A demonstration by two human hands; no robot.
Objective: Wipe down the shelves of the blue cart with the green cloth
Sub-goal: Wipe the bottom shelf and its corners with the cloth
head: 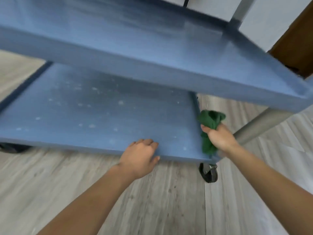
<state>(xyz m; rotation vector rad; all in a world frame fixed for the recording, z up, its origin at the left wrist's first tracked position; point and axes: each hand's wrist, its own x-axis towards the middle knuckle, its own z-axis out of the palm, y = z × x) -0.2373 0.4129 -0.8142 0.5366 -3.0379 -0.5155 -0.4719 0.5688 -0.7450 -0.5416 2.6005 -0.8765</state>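
The blue cart fills the upper view, with an upper shelf [152, 48] above a lower shelf [101, 112] that carries pale specks and smears. My right hand [220, 138] is closed around the bunched green cloth [210, 121], held against the lower shelf's right edge near its front corner; part of the cloth hangs down below the hand. My left hand [140, 155] rests on the front rim of the lower shelf with fingers curled over the edge, holding nothing else.
A black caster wheel [209, 173] sits under the front right corner. A grey metal leg [260, 126] slants on the right. Grey wood-look floor [152, 200] lies below. A brown cardboard box [294, 39] stands at the upper right by a white wall.
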